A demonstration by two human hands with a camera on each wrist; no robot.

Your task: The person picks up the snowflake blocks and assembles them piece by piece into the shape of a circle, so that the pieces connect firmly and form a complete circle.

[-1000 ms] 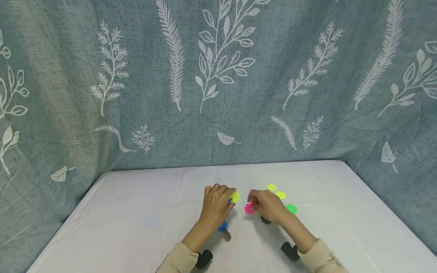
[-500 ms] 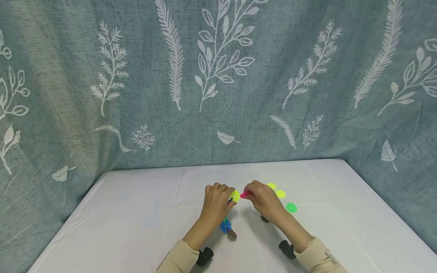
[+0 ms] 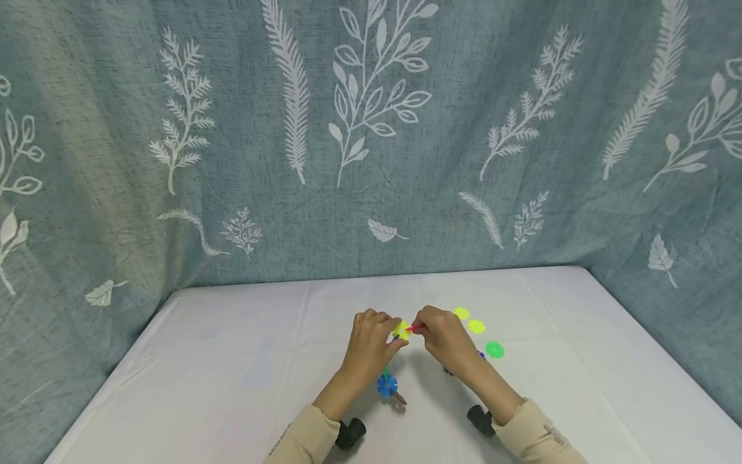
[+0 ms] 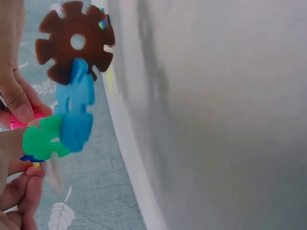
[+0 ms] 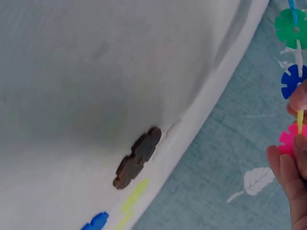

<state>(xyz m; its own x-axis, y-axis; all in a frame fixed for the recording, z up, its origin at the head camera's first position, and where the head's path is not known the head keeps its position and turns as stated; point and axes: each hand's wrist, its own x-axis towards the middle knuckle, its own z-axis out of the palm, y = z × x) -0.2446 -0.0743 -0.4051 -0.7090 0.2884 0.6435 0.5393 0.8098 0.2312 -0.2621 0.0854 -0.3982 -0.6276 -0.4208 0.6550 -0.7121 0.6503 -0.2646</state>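
My left hand (image 3: 371,338) pinches a chain of interlocking slotted plastic discs near its yellow disc (image 3: 402,330), above the table. Below that hand, the chain hangs through a dark blue disc (image 5: 290,82), a white disc (image 5: 300,57), a green disc (image 4: 43,139) and a light blue disc (image 4: 76,112) to a brown disc (image 4: 76,42) at its end. My right hand (image 3: 443,335) pinches a pink disc (image 5: 288,139) between thumb and fingers. Seen edge-on in the head view, the pink disc meets the yellow one's right rim, and their slots line up.
On the white-covered table (image 3: 232,361), loose yellow discs (image 3: 476,326) and a green disc (image 3: 495,350) lie beyond my right hand. Dark brown discs (image 5: 136,160) and a blue disc (image 5: 96,222) lie under the right forearm. A patterned curtain (image 3: 371,142) hangs behind.
My right hand has lifted the pink disc from low over the table, up and left to the yellow disc. My left hand stays nearly in place while the hanging chain swings slightly right.
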